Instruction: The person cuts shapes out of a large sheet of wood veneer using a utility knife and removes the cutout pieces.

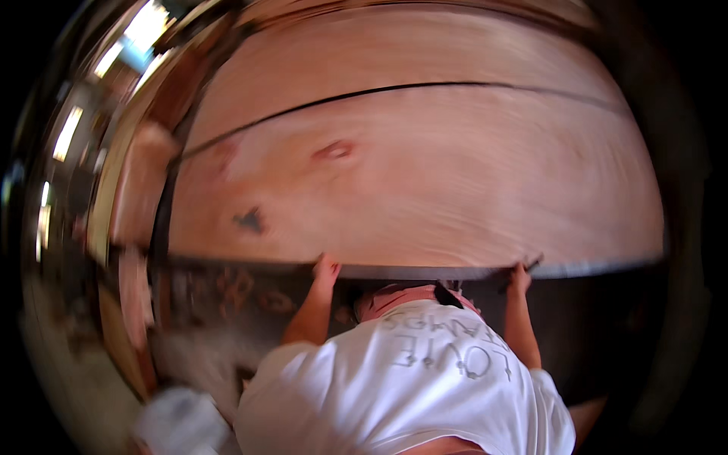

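A broad sheet of reddish-tan wood veneer [425, 174] lies before me, with a dark knot and a reddish knot on its left part. My left hand [327, 270] is closed on the near edge of the sheet, left of my body. At the same edge, further right, my right hand [519, 279] is closed around a thin dark stick-like tool [535, 264], whose kind is blurred. Whether its fingers also grip the sheet cannot be told.
A dark seam [379, 89] crosses the wood behind the nearer part. Narrow wooden boards [136, 189] stand along the left side. A blurred white rounded shape [182, 421], perhaps a person's cap, is at the lower left. Bright windows [68, 133] show at far left.
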{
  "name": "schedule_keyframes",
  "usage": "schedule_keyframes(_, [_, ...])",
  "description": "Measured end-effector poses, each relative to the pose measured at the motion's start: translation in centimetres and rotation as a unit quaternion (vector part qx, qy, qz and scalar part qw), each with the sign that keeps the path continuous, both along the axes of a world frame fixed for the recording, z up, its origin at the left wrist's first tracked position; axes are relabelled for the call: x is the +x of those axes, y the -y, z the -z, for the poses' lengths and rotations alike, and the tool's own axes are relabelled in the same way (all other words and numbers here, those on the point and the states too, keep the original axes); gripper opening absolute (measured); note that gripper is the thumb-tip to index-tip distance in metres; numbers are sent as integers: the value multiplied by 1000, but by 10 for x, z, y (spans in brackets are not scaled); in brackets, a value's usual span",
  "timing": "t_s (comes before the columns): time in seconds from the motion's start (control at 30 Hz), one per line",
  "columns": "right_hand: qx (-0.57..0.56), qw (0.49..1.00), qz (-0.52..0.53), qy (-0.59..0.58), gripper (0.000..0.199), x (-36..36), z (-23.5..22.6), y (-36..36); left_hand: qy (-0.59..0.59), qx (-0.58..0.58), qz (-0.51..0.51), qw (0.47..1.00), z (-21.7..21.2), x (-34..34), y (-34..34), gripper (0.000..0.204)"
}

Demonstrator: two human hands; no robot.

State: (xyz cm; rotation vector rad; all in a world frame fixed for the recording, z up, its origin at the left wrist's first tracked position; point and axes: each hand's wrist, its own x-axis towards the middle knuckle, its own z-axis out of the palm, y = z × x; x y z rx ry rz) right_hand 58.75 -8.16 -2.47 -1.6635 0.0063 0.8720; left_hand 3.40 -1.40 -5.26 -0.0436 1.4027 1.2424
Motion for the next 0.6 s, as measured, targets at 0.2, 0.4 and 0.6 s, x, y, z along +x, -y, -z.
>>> schedule_keyframes(0.2, [34, 992, -74, -92, 32, 30, 15, 25, -37, -69, -150, 986, -9, 34, 4, 36])
schedule_keyframes(0.4, [-41, 992, -114, 19, 24, 52, 28, 22, -115, -44, -20, 992, 5, 35, 33, 34])
schedule_keyframes(0.6, [-93, 986, -109, 84, 24, 58, -6, 43, -13, -49, 191, 980, -27, 19, 49, 35])
